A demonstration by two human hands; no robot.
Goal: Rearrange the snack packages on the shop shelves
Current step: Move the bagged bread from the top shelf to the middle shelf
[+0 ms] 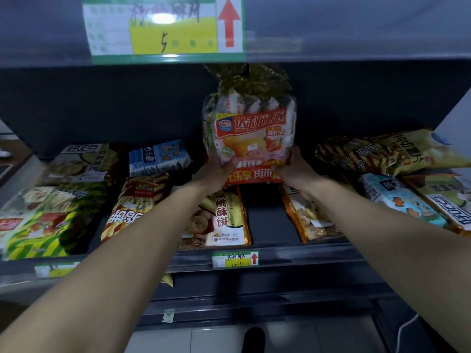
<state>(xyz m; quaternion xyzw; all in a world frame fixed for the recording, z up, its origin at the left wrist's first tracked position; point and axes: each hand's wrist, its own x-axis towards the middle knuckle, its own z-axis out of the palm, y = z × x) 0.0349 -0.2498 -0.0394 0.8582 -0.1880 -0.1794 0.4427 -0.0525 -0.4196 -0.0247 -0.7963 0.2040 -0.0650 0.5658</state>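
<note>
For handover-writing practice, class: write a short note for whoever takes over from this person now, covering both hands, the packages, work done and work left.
Left hand and right hand grip the lower sides of the tall clear plastic bag with a red label, upright at mid-shelf.
Gold biscuit pack and others lie flat on the dark shelf.
Done: bag in hand.
Left: place it, straighten the rest.

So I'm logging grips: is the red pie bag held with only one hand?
No, the left hand and the right hand each grip a lower side of the red pie bag.
</note>
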